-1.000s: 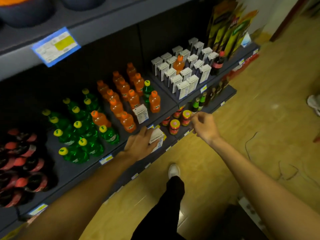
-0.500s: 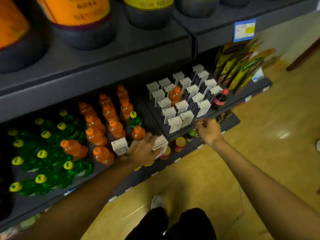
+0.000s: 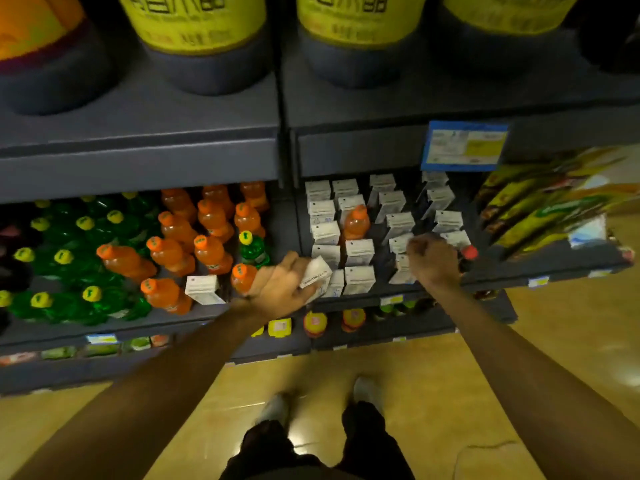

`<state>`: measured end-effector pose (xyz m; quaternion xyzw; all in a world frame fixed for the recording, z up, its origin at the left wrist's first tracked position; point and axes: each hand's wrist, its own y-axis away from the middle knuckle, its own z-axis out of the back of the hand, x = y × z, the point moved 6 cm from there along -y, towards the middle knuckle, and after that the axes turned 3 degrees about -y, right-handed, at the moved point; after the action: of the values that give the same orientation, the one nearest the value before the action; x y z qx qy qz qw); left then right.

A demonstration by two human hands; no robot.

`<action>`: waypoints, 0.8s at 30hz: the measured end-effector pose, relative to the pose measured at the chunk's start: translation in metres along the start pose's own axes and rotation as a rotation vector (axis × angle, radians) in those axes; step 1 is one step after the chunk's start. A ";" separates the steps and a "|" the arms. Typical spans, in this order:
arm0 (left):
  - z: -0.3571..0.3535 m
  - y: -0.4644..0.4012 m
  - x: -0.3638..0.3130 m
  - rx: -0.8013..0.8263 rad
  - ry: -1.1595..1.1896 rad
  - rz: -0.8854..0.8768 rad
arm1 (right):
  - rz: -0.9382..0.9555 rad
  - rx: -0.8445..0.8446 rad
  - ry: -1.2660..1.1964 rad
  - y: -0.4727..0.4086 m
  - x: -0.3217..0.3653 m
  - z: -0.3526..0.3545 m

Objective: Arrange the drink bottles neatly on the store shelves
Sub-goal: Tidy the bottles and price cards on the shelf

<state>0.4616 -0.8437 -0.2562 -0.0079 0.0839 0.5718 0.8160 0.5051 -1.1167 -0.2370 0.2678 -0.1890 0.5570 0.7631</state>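
While our left hand [image 3: 277,289] grips a small white carton [image 3: 316,274] beside the stray orange plastic bottle [image 3: 356,223], our right hand [image 3: 433,259], curled with its hold hidden, reaches right of it; next, we judge, seat the carton.

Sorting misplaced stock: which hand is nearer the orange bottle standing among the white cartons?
Left, narrowly. The left hand, gripping a white carton, sits below-left of the orange bottle; the right hand is farther off to its lower right.

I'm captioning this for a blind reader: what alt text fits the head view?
A person's left hand holds a white carton at a shelf edge beside orange bottles, while the right hand reaches among rows of cartons.
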 end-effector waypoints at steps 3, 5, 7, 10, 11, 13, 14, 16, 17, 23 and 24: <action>-0.003 -0.011 -0.027 0.005 0.014 0.062 | -0.072 -0.040 0.126 -0.033 -0.047 0.036; -0.002 -0.020 -0.048 -0.031 -0.004 0.071 | -0.121 -0.056 0.145 -0.053 -0.076 0.053; -0.007 -0.028 -0.067 -0.016 -0.007 0.086 | -0.162 -0.045 0.162 -0.067 -0.099 0.065; -0.011 -0.039 -0.093 -0.006 -0.004 0.085 | -0.209 0.017 0.195 -0.083 -0.125 0.069; -0.013 -0.043 -0.099 0.010 -0.001 0.093 | -0.213 0.046 0.210 -0.087 -0.131 0.067; -0.017 -0.050 -0.109 0.032 0.034 0.111 | -0.203 0.103 0.236 -0.093 -0.137 0.060; -0.017 -0.052 -0.115 0.022 0.065 0.108 | -0.191 0.125 0.241 -0.095 -0.139 0.055; -0.019 -0.057 -0.124 0.025 0.111 0.097 | -0.170 0.145 0.242 -0.099 -0.140 0.048; -0.020 -0.060 -0.128 0.035 0.119 0.088 | -0.156 0.150 0.238 -0.101 -0.140 0.044; -0.030 -0.074 -0.149 0.073 0.173 0.066 | -0.137 0.166 0.176 -0.095 -0.146 0.036; -0.032 -0.077 -0.154 0.076 0.188 0.058 | -0.130 0.149 0.171 -0.092 -0.149 0.040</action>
<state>0.4779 -1.0174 -0.2719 -0.0279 0.1818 0.5885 0.7873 0.5473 -1.2746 -0.3110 0.2871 -0.0638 0.5396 0.7889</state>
